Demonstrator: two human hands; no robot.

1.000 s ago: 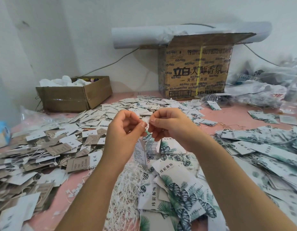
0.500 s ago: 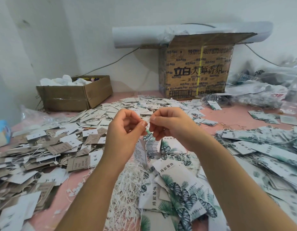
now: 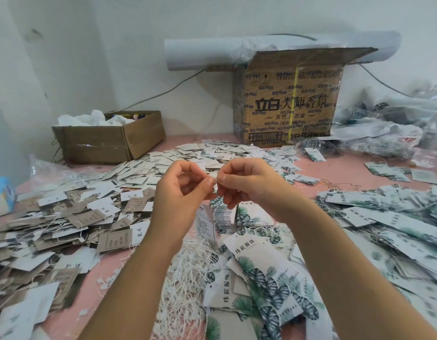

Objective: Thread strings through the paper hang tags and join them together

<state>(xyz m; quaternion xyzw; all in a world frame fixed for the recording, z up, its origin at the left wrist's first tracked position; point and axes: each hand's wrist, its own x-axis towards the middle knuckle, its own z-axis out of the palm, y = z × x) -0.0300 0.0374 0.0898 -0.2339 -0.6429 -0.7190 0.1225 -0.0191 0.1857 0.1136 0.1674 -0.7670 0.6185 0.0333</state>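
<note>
Head cam: my left hand [image 3: 180,192] and right hand [image 3: 247,185] meet fingertip to fingertip, both pinching a string [image 3: 215,180]; a tag [image 3: 205,223] hangs just below them, over the counter [image 3: 340,168].

- Left hand [image 3: 185,192]: forearm rising toward 1 o'clock, fingers curled, thumb-forefinger grip pinching a string [image 3: 215,180].
- Right hand [image 3: 249,185]: forearm angled toward 11 o'clock, same pinch (fingertips almost meeting the left's).

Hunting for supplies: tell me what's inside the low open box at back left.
White crumpled material fills the low box, with small colourful items behind it; whatever lies beneath is covered.
</note>
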